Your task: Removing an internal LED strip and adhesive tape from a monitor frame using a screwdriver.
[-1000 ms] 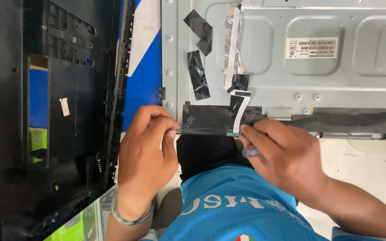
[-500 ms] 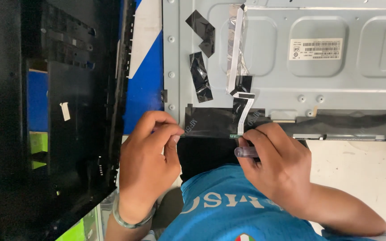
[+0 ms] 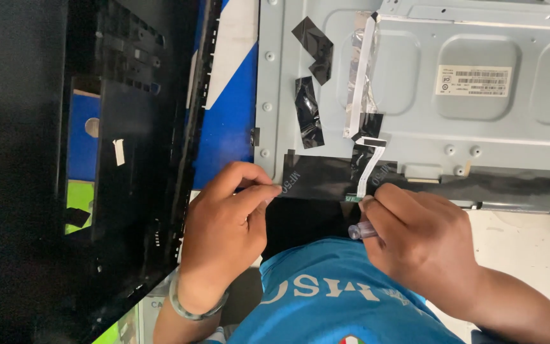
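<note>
The left hand [image 3: 224, 229] pinches the end of a wide black tape strip [image 3: 316, 178] lying along the near edge of the grey metal back panel [image 3: 479, 127], while the right hand [image 3: 421, 245], closed around a small clear-handled tool [image 3: 359, 230], works at the foot of the white flat ribbon cable [image 3: 367, 167] where it crosses the strip. Judging from this, the strip is best kept taut and low against the panel. Pressure near the cable should stay light, so it neither creases nor lifts with the tape.
</note>
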